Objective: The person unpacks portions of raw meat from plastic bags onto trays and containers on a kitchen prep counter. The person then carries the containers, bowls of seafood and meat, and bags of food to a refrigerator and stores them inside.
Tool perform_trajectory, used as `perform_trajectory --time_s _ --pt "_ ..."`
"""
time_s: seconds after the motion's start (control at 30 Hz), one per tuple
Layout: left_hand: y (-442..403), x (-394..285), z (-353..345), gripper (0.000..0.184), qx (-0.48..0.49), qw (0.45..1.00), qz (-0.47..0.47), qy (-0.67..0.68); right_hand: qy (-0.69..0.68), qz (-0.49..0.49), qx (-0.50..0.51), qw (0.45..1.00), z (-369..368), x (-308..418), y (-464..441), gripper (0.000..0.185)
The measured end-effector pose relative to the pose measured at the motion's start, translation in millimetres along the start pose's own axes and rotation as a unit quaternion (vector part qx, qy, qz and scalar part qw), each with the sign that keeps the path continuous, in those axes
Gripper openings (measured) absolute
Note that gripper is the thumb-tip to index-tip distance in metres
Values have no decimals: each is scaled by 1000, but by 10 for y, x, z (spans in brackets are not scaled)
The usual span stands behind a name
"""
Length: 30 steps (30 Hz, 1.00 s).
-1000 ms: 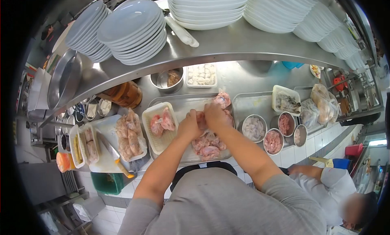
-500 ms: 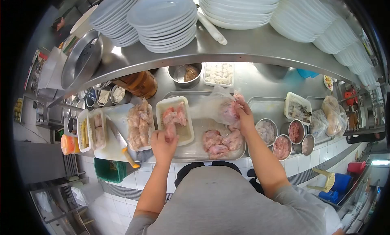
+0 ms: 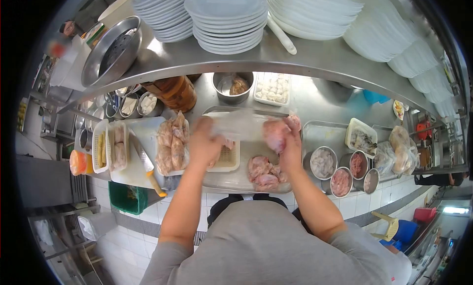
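Observation:
My left hand (image 3: 204, 142) is over the left side of a cream basket (image 3: 230, 159), smeared by motion, and a filmy plastic bag (image 3: 236, 125) stretches rightward from it. Some pink meat shows in the basket beside and below the hand. To the right, my right hand (image 3: 290, 147) is closed round a piece of raw meat (image 3: 274, 134), raised over the metal tray (image 3: 246, 182). More raw meat pieces (image 3: 265, 173) lie in that tray, below and left of my right hand. Whether the left fingers grip the bag is blurred.
Bagged meat (image 3: 172, 144) and a knife (image 3: 146, 162) lie on the white board (image 3: 125, 174) at left. Metal bowls (image 3: 323, 163) of meat stand at right. A shelf (image 3: 236, 66) with plates (image 3: 226, 19) crosses above; a pot (image 3: 233, 95) stands behind the tray.
My left hand has moved up from the basket's lower edge, and the plastic now extends between the hands. My right hand has shifted slightly down with meat. The whole view has shifted.

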<state>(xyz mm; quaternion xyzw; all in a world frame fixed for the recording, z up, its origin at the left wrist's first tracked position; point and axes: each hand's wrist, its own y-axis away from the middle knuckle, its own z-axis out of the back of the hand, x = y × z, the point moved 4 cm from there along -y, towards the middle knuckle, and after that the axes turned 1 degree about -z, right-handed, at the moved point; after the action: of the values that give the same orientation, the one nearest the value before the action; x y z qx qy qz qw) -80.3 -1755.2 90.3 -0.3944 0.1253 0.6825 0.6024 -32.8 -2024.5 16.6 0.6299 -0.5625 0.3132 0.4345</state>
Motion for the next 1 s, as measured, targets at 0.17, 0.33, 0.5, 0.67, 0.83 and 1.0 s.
perform_trajectory --time_s 0.17,0.33,0.5,0.67,0.83,1.0 --pt "386 434 735 46 -80 991 89 61 371 132 201 897 -714 -197 437 44" --pt "858 603 194 48 57 984 -84 -144 654 266 277 652 -1155 -1010 432 42" --pt "1045 757 -126 36 153 970 11 -188 647 287 211 674 -1095 -1113 481 42" --pt "804 666 -267 25 250 933 16 -258 672 303 199 646 -1081 -1086 408 46" --pt "520 687 -384 22 366 888 61 -270 590 207 336 704 -1022 -964 146 53" --pt "289 312 -132 31 341 895 128 -257 631 222 101 737 -65 -279 -676 59"
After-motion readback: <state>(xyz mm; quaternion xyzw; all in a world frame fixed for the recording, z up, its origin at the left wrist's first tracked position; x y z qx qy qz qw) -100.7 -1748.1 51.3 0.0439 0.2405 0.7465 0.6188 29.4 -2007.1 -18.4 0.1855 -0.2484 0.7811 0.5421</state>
